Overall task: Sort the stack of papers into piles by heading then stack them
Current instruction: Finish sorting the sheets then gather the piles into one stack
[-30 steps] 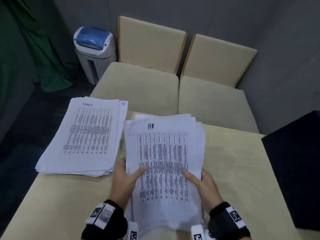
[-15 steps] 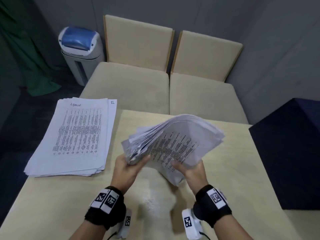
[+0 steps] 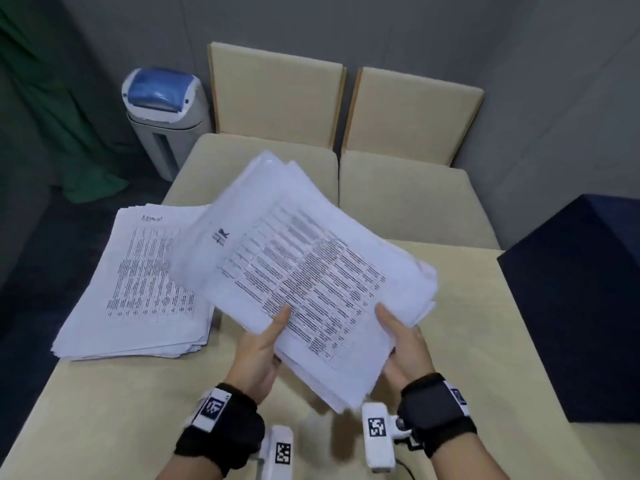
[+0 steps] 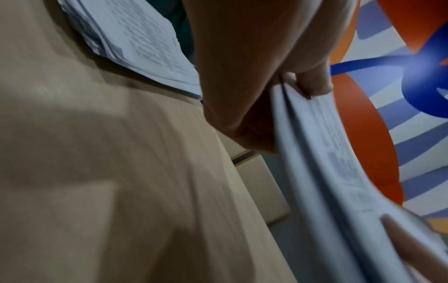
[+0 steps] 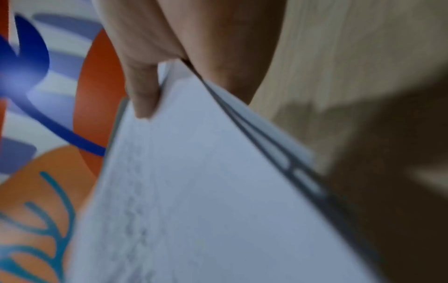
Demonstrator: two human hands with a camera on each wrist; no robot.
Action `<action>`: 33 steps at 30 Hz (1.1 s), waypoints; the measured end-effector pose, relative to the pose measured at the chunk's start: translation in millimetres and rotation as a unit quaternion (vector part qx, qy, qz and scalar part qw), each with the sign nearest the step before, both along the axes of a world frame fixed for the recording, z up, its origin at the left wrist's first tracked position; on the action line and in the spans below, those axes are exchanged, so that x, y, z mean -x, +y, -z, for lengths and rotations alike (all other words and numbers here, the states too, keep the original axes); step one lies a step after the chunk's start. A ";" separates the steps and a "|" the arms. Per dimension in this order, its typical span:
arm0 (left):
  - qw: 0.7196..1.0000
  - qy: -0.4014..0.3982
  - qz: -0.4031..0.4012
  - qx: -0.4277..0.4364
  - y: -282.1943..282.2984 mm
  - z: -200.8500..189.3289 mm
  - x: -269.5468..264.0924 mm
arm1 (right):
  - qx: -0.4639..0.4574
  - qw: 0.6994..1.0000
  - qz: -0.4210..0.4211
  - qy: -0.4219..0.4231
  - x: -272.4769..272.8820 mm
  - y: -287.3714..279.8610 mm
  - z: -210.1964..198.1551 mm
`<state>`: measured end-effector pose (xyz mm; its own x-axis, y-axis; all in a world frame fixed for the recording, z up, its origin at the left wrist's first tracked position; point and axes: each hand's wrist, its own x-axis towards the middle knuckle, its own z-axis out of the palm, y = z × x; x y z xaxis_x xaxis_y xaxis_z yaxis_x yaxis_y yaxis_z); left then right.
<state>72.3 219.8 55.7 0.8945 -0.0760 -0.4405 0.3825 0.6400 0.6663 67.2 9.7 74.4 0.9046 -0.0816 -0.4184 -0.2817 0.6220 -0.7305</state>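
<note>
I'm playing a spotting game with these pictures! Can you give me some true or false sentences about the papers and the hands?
1. Both hands hold the HR pile. True: the left hand and right hand grip its near edge.
2. The HR pile lies flat on the table. False: it is lifted and tilted above the table.
3. The Admin pile lies on the table. True.
4. The shredder bin stands on the table. False: it stands on the floor beside the chairs.
</note>
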 end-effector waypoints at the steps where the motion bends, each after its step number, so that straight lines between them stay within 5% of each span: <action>1: 1.000 0.000 -0.020 -0.011 5.7 2.9 -1.7 | 0.033 0.999 0.012 -0.002 -3.5 -4.1 -8.4; 4: 0.996 -0.004 -0.085 0.014 43.5 4.3 -13.4 | 0.136 0.990 0.020 -0.026 -5.6 -26.5 -29.3; 9: 0.967 -0.084 0.011 -0.239 77.3 -9.7 -29.2 | 0.256 0.962 0.030 -0.089 -6.8 -56.1 -47.7; 15: 0.940 -0.133 -0.080 -0.302 48.6 -8.3 -27.6 | 0.311 0.945 0.037 -0.100 -5.6 -48.5 -20.7; 22: 0.923 -0.162 -0.109 -0.333 34.2 -17.0 -28.3 | 0.485 0.846 0.082 -0.207 -12.3 -59.7 -12.3; 26: 0.910 -0.155 -0.151 -0.354 22.0 -32.7 -44.9 | 0.588 0.745 0.034 -0.313 -24.4 -67.8 -12.1; 33: 0.884 -0.031 -0.233 -0.403 11.5 -24.7 -70.1 | 0.612 0.719 0.034 -0.329 -22.4 -80.6 0.3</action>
<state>142.4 231.4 80.5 0.7704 0.6238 -0.1315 0.1481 0.0256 0.9886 89.6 -70.9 74.1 0.8504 -0.0782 0.5203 0.3750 -0.6034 -0.7038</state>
